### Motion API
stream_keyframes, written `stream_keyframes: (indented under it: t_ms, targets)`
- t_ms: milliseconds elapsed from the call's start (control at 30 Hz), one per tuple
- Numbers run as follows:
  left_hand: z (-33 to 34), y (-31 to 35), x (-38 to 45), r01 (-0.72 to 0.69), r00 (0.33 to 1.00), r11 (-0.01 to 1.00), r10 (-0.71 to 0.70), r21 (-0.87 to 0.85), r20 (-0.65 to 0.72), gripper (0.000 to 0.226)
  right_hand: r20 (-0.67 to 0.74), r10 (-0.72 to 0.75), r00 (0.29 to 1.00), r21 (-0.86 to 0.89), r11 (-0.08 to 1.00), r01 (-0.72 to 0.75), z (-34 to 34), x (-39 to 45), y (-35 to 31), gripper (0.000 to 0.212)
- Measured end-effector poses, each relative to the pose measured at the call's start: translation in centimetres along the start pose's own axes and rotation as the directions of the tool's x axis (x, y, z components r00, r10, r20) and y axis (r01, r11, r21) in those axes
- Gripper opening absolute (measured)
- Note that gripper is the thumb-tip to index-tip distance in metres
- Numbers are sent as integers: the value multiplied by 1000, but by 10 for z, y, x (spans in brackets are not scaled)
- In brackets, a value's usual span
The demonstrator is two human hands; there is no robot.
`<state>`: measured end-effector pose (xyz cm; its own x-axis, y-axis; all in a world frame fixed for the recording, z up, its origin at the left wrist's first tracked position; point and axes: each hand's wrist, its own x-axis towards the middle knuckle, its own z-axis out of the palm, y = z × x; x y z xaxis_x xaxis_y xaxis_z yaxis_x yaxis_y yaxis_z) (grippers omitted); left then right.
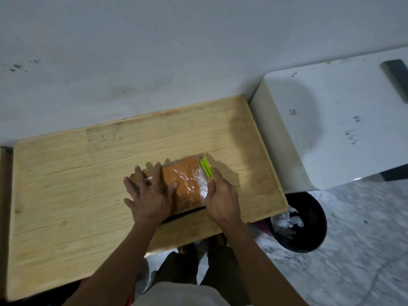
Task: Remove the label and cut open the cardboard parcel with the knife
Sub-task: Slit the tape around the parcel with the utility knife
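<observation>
1. Right hand (223, 195): fingers curled round the knife (206, 168), gripping its handle; the yellow-green body sticks out past the fingers toward the far side
2. Knife lies along the right edge of the parcel (187, 184); blade itself not visible, so contact point with the cardboard cannot be told
3. Left hand (150, 195): fingers straight and spread, palm pressed flat on the top of the parcel, covering its left half; thumb points right across the top face
4. Parcel: orange-brown cardboard, flat and rectangular, wrapped in clear glossy film that crinkles near the right edge; a small white strip shows between the left fingers; whether it is a label cannot be told
5. Parcel sits on the wooden table (66, 195), right of centre, near the front edge, turned slightly askew to the table edges; a dark shadow line runs along its near side
6. White cabinet (331, 129) stands just beside the table on the right, its top scuffed with dark marks; a dark flat object (395, 74) lies at its far right corner
7. Black bin (313, 228) on the marble floor, near the table's right front corner, with torn white paper scraps (289, 219) inside
8. Grey wall behind the table, with smudges
</observation>
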<state>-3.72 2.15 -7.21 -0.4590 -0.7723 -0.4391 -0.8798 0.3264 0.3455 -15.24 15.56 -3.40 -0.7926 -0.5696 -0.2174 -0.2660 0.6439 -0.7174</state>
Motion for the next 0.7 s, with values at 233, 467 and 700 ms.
stream_keyframes:
  t_ms: [233, 467, 700]
  targets:
    - [-2, 3, -2, 17, 1000, 1000, -17, 5, -4, 76, 30, 1, 1000, 22, 1000, -2, -5, 1, -1, 45]
    - [-3, 5, -1, 21, 1000, 1000, -21, -3, 7, 76, 66, 12, 998, 19, 1000, -13, -9, 3, -5, 46]
    - [-3, 7, -3, 14, 1000, 1000, -14, -17, -3, 76, 109, 37, 993, -159, 987, -19, -9, 2, -7, 47]
